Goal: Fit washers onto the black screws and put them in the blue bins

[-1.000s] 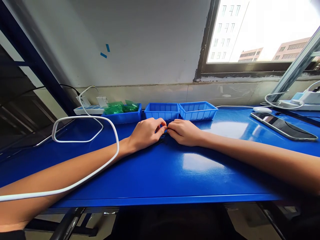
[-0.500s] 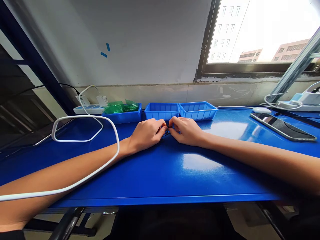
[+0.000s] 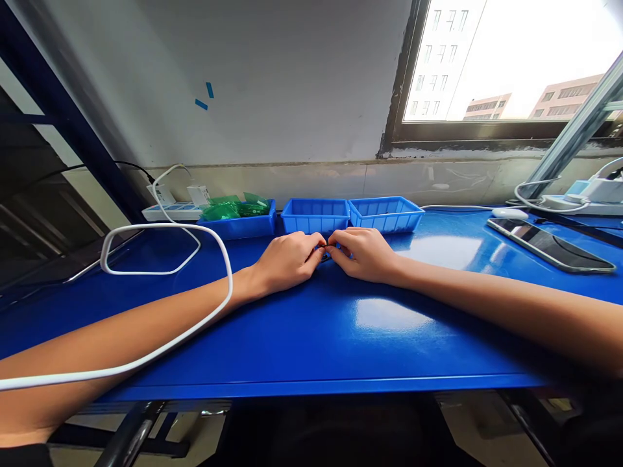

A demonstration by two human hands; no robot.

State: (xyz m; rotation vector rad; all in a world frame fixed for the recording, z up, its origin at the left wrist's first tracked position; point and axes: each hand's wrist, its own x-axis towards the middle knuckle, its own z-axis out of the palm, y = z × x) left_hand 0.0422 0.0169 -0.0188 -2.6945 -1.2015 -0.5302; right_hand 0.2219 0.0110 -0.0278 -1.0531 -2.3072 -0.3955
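Something small and dark (image 3: 325,255) is pinched between the fingertips of both hands on the blue table (image 3: 311,331), just before the middle tray (image 3: 315,216). Left hand (image 3: 288,261) and right hand (image 3: 361,254) meet there, fingers curled; what the piece is cannot be told.

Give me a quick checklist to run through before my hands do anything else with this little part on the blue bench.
1. Both hands on the part: left hand and right hand meet fingertip to fingertip, ok.
2. Small dark part identifiable: cannot tell, mostly hidden.
3. Middle blue bin just behind the hands: ok.
4. White cable clear of the arms: not ok, it crosses the left forearm.
5. Phone away from the hands: ok.
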